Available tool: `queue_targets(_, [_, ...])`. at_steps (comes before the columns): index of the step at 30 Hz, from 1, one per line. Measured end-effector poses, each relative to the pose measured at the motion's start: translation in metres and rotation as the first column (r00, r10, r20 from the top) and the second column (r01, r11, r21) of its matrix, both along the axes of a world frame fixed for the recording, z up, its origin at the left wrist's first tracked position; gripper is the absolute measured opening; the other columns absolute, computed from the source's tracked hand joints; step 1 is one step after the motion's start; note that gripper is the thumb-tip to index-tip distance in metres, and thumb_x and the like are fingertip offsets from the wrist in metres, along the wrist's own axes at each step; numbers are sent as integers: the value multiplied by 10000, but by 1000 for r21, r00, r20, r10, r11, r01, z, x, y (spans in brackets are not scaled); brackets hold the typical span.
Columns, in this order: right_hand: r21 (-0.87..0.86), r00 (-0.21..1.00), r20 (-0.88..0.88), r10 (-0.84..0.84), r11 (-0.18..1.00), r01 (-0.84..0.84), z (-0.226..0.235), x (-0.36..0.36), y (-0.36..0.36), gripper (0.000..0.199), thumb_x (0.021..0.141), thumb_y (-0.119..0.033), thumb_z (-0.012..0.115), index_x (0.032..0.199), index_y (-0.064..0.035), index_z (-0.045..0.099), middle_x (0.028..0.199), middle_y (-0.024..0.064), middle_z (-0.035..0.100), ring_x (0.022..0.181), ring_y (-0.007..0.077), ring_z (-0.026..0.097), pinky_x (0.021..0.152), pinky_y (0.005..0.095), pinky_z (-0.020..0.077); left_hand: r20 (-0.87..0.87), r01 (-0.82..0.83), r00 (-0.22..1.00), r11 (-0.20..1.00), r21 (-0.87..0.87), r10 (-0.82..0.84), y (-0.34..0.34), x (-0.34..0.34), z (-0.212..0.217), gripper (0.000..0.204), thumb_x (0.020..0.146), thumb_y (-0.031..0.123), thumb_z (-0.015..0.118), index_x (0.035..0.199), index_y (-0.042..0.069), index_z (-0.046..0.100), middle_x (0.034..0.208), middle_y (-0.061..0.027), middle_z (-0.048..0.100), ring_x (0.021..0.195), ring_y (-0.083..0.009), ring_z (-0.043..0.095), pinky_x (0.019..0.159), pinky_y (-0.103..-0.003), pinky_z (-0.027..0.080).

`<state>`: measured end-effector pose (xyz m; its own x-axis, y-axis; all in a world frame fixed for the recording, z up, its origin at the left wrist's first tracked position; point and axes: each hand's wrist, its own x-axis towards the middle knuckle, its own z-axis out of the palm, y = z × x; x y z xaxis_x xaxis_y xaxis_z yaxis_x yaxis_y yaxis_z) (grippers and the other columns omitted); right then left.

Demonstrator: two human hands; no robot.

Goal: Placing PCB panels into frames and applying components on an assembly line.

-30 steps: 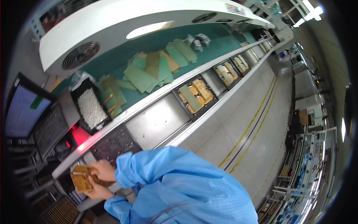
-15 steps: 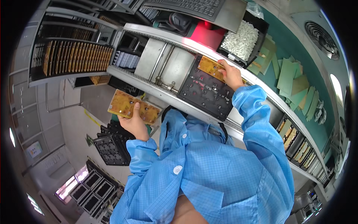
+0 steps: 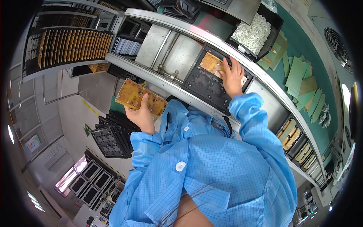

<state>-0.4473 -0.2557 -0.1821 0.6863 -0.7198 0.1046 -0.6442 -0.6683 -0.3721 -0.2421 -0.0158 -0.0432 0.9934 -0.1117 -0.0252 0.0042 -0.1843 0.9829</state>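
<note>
Amber board (image 3: pixel 129 93) at left is clamped between thumb and fingers of the left hand (image 3: pixel 141 114), long axis slanting from far left to near right. Rightward and farther off, a black tray (image 3: pixel 200 84) carries a second board (image 3: pixel 210 62) along its far side, roughly parallel. Nearest that one, the right hand (image 3: pixel 233 78) covers its right part, fingers slightly apart; whether they touch, I cannot tell.
</note>
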Motion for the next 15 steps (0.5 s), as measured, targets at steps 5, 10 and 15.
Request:
queue_targets(5, [86, 966, -240, -95, 989, 119, -16, -21, 59, 535, 998, -353, 469, 1514, -274, 351, 1614, 67, 206, 1475, 403, 133, 1119, 638, 106, -37, 35, 999, 999, -19, -36, -4, -5, -3, 436, 775, -75, 761, 1151, -9, 549, 1091, -105, 660, 945, -191, 651, 876, -321, 512])
queue_targets(10, [102, 974, -172, -148, 981, 167, -19, -10, 57, 495, 1004, -385, 453, 1485, -278, 404, 1620, 58, 194, 1478, 421, 104, 1102, 696, 49, -90, 150, 984, 988, -44, -153, -20, -16, -17, 426, 786, -60, 757, 1157, -9, 556, 1111, -97, 651, 972, -187, 651, 874, -315, 525])
queue_targets(15, [556, 954, 286, 86, 797, -238, 65, 4, 53, 491, 953, -334, 599, 1376, -97, 520, 1405, 146, 527, 1349, 342, 425, 1132, 500, 251, -443, 286, 777, 878, -385, -448, -55, -48, -29, 326, 850, -2, 708, 1154, 7, 588, 1100, -63, 654, 956, -165, 642, 856, -321, 517])
